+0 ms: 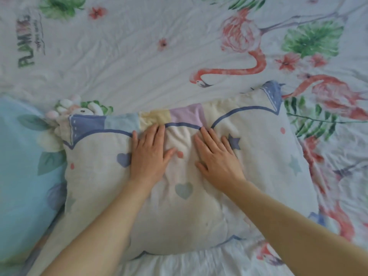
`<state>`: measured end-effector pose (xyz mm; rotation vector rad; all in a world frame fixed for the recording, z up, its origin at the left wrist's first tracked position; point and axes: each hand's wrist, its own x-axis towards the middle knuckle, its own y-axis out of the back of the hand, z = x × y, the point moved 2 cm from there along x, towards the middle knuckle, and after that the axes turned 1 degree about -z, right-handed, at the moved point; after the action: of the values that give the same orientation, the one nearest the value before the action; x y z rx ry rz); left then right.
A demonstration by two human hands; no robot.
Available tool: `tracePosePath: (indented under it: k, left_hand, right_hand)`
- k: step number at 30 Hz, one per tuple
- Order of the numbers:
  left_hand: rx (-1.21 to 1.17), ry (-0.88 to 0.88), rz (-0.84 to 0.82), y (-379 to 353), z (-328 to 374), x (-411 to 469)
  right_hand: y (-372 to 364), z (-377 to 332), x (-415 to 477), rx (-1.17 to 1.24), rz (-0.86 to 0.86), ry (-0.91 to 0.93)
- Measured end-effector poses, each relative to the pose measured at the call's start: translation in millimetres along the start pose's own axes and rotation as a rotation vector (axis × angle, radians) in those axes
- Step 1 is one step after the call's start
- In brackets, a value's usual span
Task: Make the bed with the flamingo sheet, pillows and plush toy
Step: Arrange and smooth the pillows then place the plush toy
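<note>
**poster1:** Bed fills the whole shot, covered edge to edge by the flamingo sheet (pixel 139 62). Pink flamingos and green leaves sit mostly on the right side, and there's green lettering at the upper left. It's a bit wrinkled but lying flat.

**poster2:** ok and where's the pillow?

**poster1:** The cream pillow (pixel 258 156) is dead center in the lower half of the frame, lying on the sheet. It has little hearts, stars and dots printed on it, with a pastel patchwork strip along its top edge and a dark blue scalloped line under that.

**poster2:** hands?

**poster1:** Both are on it. The left hand (pixel 149 156) is palm down, fingers spread out flat and reaching up to the blue line. The right hand (pixel 217 158) is just beside it, also flat and open, nothing gripped. The fabric between them is bunched into a small ridge. Bare forearms come in from the bottom corners.

**poster2:** anything else around?

**poster1:** A light blue pillow (pixel 20 156) with a leaf print is at the left edge, touching the cream one's left side. The plush toy (pixel 79 111) is tucked behind the cream pillow's upper left corner, right where the two pillows meet. It's whitish with pale pink bits, mostly hidden, so I can't tell what animal it is.
</note>
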<state>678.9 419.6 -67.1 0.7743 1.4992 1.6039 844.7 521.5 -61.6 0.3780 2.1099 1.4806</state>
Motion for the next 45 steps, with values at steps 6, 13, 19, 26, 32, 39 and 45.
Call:
tracePosePath:
  k: [6, 13, 19, 26, 32, 39, 45]
  left_hand:
    - [-0.191, -0.009, -0.275, 20, 21, 68]
    - [0.018, 0.047, -0.491, 32, 36, 83]
    - [0.01, 0.014, -0.461, 71, 55, 51]
    - [-0.044, 0.127, -0.316, 135, 69, -14]
    - [-0.117, 0.193, -0.221, 198, 75, -83]
    - [-0.108, 0.341, -0.015, 290, 48, -128]
    - [-0.195, 0.443, 0.17, 359, 25, -162]
  right_hand:
    - [15, 4, -25, 0.1, 0.103, -0.099]
    - [25, 16, -46, 0.056, 0.102, 0.003]
    - [37, 6, -78, 0.105, 0.048, 0.015]
    - [102, -17, -105, 0.111, 0.044, 0.058]
    - [166, -38, -128, 0.057, 0.098, 0.23]
    - [244, -101, -142, 0.002, 0.141, 0.314]
    - [264, -143, -149, 0.241, 0.156, 0.192]
